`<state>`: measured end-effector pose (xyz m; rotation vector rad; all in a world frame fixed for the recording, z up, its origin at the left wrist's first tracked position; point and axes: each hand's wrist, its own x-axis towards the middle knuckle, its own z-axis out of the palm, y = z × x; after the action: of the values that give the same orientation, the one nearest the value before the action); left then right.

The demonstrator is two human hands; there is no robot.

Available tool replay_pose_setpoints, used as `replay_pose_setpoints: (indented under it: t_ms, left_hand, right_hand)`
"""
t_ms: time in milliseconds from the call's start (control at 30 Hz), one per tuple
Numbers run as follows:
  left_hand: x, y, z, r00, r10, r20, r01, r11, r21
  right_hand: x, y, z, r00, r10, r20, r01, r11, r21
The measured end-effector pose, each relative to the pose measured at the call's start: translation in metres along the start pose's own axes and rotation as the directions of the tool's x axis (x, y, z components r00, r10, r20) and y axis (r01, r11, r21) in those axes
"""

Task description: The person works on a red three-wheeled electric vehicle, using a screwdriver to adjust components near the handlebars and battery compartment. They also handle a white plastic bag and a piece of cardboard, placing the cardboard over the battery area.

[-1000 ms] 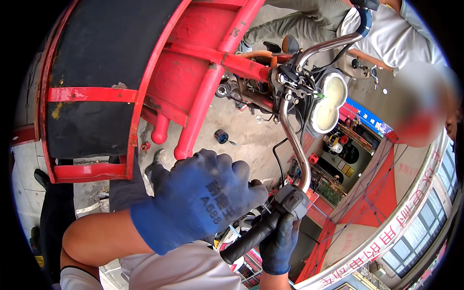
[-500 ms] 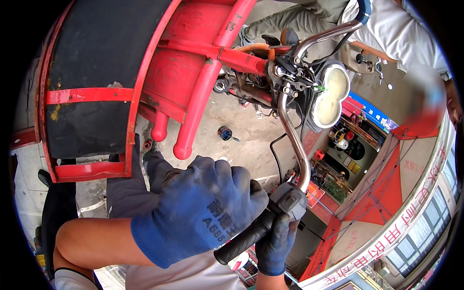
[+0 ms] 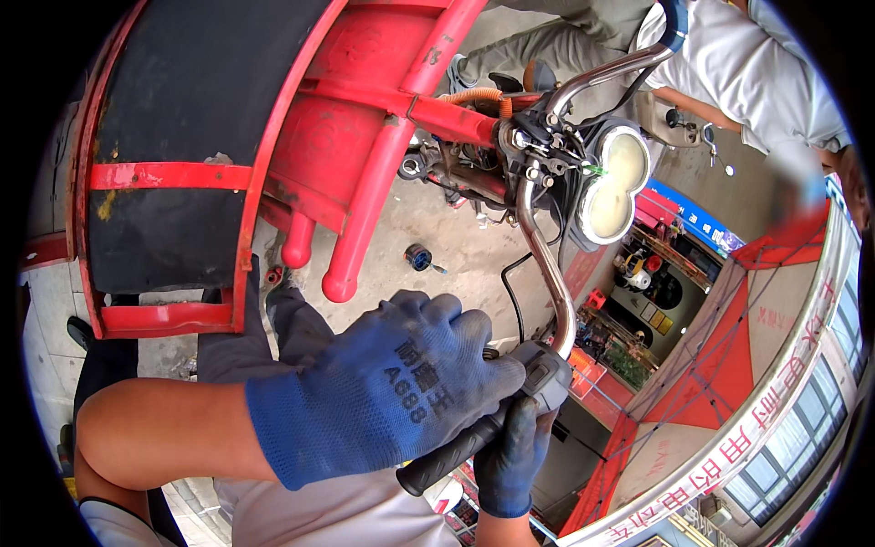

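Note:
Both my hands wear blue work gloves with dark, soiled fingers. My left hand [image 3: 383,387] is closed in a fist above the black handlebar grip [image 3: 442,463], its thumb side against the grey-black switch housing [image 3: 549,378]. Whatever those fingers hold is hidden. From below, my right hand [image 3: 512,460] grips the switch housing where it meets the handlebar grip. The bent chrome handlebar [image 3: 550,264] runs from the housing up to the fork clamp. Beside that clamp sits a round twin-dial gauge [image 3: 615,187].
At the left stands a red metal frame [image 3: 173,176] with black panels. Red tubes [image 3: 369,214] reach toward the steering head. A small dark pot with a brush [image 3: 419,257] is on the ground. Another person [image 3: 729,73] stands beyond the handlebar. A red and white canopy [image 3: 702,365] spans the right.
My left hand has shifted slightly right, its thumb side now at the switch housing. My right hand has moved slightly left. The handlebar and gauge have shifted a little left in view.

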<state>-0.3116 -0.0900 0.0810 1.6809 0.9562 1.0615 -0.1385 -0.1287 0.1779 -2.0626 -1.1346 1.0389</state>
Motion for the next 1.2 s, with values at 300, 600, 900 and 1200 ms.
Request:
replay_pose_setpoints:
  t_ms: [300, 600, 900, 1200]
  left_hand:
    - [-0.005, -0.007, 0.023, 0.992, 0.087, -0.092, -0.087, 0.996, 0.005]
    - [-0.001, -0.035, 0.044, 0.965, 0.147, -0.216, -0.216, 0.915, -0.34]
    - [-0.015, -0.013, 0.004, 0.792, -0.499, 0.352, 0.453, 0.093, -0.887]
    - [-0.025, 0.047, 0.002, 0.906, -0.381, 0.182, 0.047, -0.336, -0.941]
  right_hand:
    - [0.001, 0.008, -0.003, 0.999, -0.005, -0.037, 0.005, 1.0, 0.008]
    - [0.0, 0.0, -0.007, 0.996, 0.052, 0.069, -0.051, 0.999, -0.014]
    - [0.003, 0.005, -0.01, 0.995, -0.059, 0.075, 0.068, 0.989, -0.13]
    - [0.003, 0.008, -0.04, 0.983, -0.181, 0.031, 0.183, 0.981, -0.072]
